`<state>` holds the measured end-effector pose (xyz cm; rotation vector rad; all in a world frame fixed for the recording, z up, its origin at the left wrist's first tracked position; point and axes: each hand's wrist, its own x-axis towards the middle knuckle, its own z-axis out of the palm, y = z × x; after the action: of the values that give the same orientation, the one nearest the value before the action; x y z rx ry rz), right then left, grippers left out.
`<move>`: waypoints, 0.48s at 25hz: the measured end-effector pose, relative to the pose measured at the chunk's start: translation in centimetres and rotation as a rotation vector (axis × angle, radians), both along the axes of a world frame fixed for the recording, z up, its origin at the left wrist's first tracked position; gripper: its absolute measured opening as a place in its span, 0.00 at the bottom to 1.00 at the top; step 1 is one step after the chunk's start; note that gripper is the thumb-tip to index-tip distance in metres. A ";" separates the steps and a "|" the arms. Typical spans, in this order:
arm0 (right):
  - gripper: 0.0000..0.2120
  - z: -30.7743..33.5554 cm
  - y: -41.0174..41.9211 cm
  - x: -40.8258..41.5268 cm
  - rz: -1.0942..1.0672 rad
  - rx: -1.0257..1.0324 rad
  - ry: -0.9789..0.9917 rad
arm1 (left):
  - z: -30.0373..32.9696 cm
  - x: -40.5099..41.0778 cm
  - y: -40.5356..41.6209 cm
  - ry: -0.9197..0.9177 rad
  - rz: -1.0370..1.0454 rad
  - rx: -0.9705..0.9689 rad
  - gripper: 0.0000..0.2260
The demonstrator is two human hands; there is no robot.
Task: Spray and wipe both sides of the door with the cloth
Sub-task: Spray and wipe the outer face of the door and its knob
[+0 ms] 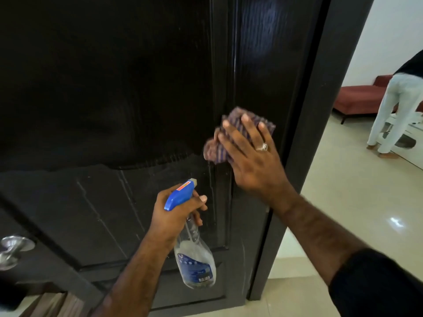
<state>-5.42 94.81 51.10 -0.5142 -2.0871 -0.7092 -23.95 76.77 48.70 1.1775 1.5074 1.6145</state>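
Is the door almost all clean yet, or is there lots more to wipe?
Not yet. Spray streaks show on the door around its lower panel, so spraying has begun. Now the right hand presses the cloth flat against the door near its right edge, while the left hand holds the spray bottle. The streaky lower part needs wiping, and the door's other side is hidden, so I can't judge it.
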 end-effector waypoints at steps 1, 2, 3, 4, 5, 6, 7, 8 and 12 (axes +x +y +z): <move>0.27 1.5 -0.2 -0.9 0.003 -0.010 0.069 | 0.1 0.1 -0.1 -0.014 0.003 0.008 0.09; 0.27 1.7 -0.7 -1.4 0.006 -0.040 0.107 | 0.1 0.1 -0.1 -0.031 0.008 0.018 0.10; 0.29 0.3 -1.0 -1.5 0.002 -0.065 0.090 | 0.2 0.1 -0.2 -0.050 0.014 0.026 0.10; 0.30 -2.1 -1.2 -1.1 -0.007 -0.073 0.024 | 0.3 -0.1 -0.4 -0.074 0.027 0.034 0.10; 0.31 -4.8 -1.5 -0.2 -0.003 -0.046 -0.069 | 0.3 -0.4 -0.6 -0.094 0.037 0.038 0.10; 0.33 -6.6 -1.6 1.0 0.001 0.001 -0.183 | 0.3 -0.6 -0.7 -0.100 0.039 0.038 0.09; 0.34 -6.9 -1.1 2.1 0.004 0.050 -0.270 | 0.2 -0.6 -0.7 -0.098 0.029 0.032 0.08; 0.34 -5.7 -0.2 2.6 0.026 0.087 -0.283 | 0.1 -0.6 -0.8 -0.094 0.015 0.029 0.08; 0.21 4.9 0.9 -0.2 0.033 -0.009 0.178 | 0.2 0.2 -0.6 -0.096 -0.001 0.024 0.09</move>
<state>-5.64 95.74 56.02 -0.5275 -1.9287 -0.6130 -23.74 76.19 48.91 1.0972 1.4298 1.6690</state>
